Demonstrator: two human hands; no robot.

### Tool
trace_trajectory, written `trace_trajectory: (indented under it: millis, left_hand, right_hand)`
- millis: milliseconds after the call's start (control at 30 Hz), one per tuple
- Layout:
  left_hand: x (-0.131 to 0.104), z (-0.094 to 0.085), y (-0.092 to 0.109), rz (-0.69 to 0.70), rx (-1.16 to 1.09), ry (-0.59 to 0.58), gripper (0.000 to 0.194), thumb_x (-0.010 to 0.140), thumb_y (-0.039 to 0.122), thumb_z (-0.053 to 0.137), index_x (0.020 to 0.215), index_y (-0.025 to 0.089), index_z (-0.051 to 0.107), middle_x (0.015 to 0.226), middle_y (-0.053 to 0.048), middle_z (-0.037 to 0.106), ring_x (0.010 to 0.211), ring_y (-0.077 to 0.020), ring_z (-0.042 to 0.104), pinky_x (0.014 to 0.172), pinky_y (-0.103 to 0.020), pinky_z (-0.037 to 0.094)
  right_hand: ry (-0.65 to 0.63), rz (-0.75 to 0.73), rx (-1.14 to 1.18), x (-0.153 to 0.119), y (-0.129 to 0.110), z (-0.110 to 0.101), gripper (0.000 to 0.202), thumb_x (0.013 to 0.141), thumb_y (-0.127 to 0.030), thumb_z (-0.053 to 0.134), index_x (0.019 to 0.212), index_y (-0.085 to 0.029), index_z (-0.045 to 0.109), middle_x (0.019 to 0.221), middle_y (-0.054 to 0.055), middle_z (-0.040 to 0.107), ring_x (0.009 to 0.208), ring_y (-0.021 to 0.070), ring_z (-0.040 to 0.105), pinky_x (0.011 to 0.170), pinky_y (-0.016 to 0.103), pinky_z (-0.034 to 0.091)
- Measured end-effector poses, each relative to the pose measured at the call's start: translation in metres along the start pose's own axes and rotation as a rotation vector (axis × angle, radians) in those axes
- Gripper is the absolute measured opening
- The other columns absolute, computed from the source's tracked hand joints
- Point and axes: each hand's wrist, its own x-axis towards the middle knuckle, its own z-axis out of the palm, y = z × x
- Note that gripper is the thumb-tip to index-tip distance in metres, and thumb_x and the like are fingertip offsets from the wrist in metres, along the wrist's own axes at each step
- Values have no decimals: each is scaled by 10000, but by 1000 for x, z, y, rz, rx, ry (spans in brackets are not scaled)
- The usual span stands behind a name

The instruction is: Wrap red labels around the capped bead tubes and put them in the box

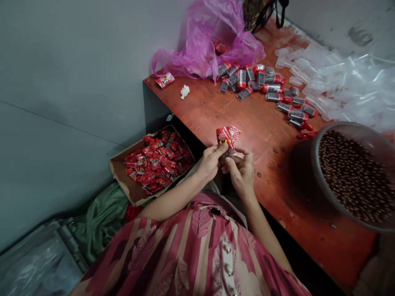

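Observation:
My left hand (211, 161) pinches a red printed wrapper (224, 134) between thumb and fingers, just above the table's near edge. The wrapper's top corners stick up and to the right. Below it shows a small clear container (228, 153) with dark balls inside; how far it sits within the wrapper I cannot tell. My right hand (242, 170) closes its thumb and fingers on this container from the right. Several filled containers with red caps (242, 79) lie farther back on the red-brown table (197, 111).
A cardboard box (121, 181) of red wrapped packets stands low on the left. On the right is a tub (314, 164) of brown balls, with many clear containers (354, 82) heaped behind it. A pink bag (197, 49), one wrapper (165, 80) and crumpled white paper (184, 91) lie at the back.

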Motion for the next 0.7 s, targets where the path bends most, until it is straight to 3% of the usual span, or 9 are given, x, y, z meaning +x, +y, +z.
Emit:
trace_trajectory:
  millis: [233, 433, 567, 633, 700]
  left_hand:
    - [-8, -2, -9, 12, -3, 58, 373, 647, 467, 726, 691, 123, 589, 442, 72, 402, 333, -30, 334, 324, -177, 244]
    - [-3, -7, 2, -74, -66, -74, 430, 659, 490, 709, 819, 96, 648, 579, -2, 552, 406, -58, 417, 377, -205, 329]
    - [0, -8, 2, -108, -125, -117, 476, 678, 554, 668, 882, 124, 652, 652, -31, 612, 466, -76, 470, 420, -205, 343]
    - [1, -7, 0, -90, -102, -114, 465, 691, 555, 658, 884, 132, 646, 721, -43, 637, 517, -81, 512, 469, -208, 384]
    - [2, -8, -2, 23, -24, -24, 405, 682, 493, 696, 896, 156, 629, 779, -26, 640, 587, -84, 554, 562, -214, 440]
  right_hand:
    - [19, 15, 85, -2, 5, 7, 369, 795, -362, 638, 1041, -270, 379, 603, -85, 611, 407, 96, 552, 437, 210, 483]
    - [38, 42, 85, 4, -5, 7, 451, 737, -325, 702, 1053, -260, 387, 594, -85, 612, 417, 89, 546, 440, 194, 474]
    - [20, 99, 70, 5, -8, 7, 324, 740, -353, 685, 964, -222, 492, 659, -39, 640, 468, 98, 571, 456, 208, 481]
    - [67, 36, -15, 4, -5, 6, 279, 748, -359, 672, 945, -207, 545, 743, -7, 656, 551, 108, 595, 508, 224, 495]
    - [168, -99, -217, 5, -1, 3, 242, 764, -352, 654, 947, -209, 584, 810, 14, 658, 639, 125, 603, 585, 252, 506]
